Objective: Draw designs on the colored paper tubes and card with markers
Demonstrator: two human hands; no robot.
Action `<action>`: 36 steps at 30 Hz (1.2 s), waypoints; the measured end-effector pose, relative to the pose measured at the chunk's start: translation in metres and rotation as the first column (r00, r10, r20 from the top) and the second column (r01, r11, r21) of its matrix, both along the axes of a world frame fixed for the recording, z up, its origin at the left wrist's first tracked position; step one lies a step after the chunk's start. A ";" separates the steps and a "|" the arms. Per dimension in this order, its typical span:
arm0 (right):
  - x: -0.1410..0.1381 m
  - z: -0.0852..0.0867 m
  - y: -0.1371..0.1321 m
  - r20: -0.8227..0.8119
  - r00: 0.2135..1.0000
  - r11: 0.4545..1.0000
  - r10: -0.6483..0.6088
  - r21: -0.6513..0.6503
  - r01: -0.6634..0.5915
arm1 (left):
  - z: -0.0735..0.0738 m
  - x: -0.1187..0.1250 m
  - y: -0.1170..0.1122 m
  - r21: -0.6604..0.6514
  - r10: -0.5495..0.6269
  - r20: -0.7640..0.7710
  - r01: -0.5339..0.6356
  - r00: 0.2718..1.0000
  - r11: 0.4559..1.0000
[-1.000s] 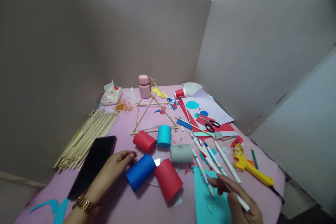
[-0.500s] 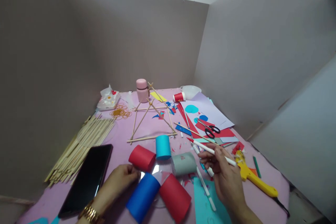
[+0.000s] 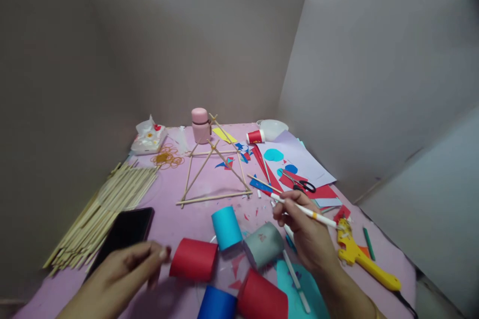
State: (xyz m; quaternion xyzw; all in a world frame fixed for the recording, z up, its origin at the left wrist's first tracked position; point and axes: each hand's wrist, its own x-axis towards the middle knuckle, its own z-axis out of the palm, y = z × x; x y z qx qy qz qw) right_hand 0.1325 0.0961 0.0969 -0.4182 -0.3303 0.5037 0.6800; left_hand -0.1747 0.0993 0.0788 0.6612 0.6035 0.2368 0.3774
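Note:
My left hand (image 3: 134,269) is at the lower left with its fingers loosely apart. Its fingertips are just beside a red paper cylinder (image 3: 193,259), and no held object shows. A white marker pen (image 3: 305,209) with a red tip is in my right hand (image 3: 301,227), pointing up and left. Around a clear disc (image 3: 226,274) stands a ring of paper-covered cylinders: a light blue one (image 3: 227,228), a grey one (image 3: 264,244), a second red one (image 3: 262,295) and a dark blue one (image 3: 217,304). The view's bottom edge cuts off the nearest ones.
Behind the ring stands a stick frame (image 3: 215,199). Bamboo sticks (image 3: 108,214) and a phone (image 3: 127,229) lie left. Scissors (image 3: 307,186), paper scraps and a yellow glue gun (image 3: 361,256) are right. A pink flask (image 3: 201,125) stands at the back; grey panels surround the table.
My left hand has drawn back left, off the ring of cylinders. My right hand has lifted slightly with the marker pen. The camera view has shifted, and the cylinders appear lower.

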 end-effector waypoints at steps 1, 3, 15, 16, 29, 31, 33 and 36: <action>-0.003 0.001 0.002 0.040 0.999 1.000 0.003 0.015 -0.004 | 0.011 0.009 0.011 0.081 0.047 0.038 -0.050 0.998 0.995; -0.010 0.004 0.004 0.125 0.991 0.998 0.048 0.033 -0.052 | 0.026 0.032 0.032 0.160 0.081 0.074 -0.092 0.994 0.983; -0.038 -0.007 0.026 0.462 0.808 0.931 0.365 -0.158 -0.330 | 0.006 0.074 0.075 0.062 -0.222 0.062 0.218 0.973 0.974; -0.037 -0.012 0.027 0.488 0.781 0.920 0.391 -0.173 -0.353 | 0.005 0.074 0.075 0.046 -0.247 0.080 0.244 0.966 0.969; -0.042 -0.029 0.023 0.633 0.648 0.900 0.424 -0.214 -0.381 | -0.007 0.073 0.077 -0.066 -0.349 0.138 0.360 0.927 0.931; -0.043 -0.031 0.023 0.659 0.633 0.905 0.405 -0.190 -0.382 | -0.011 0.073 0.078 -0.081 -0.347 0.149 0.361 0.926 0.929; -0.043 -0.032 0.024 0.664 0.639 0.911 0.388 -0.172 -0.375 | -0.014 0.073 0.079 -0.101 -0.341 0.166 0.360 0.925 0.927; -0.044 -0.029 0.025 0.664 0.644 0.921 0.379 -0.202 -0.334 | -0.016 0.074 0.080 -0.130 -0.331 0.194 0.358 0.924 0.924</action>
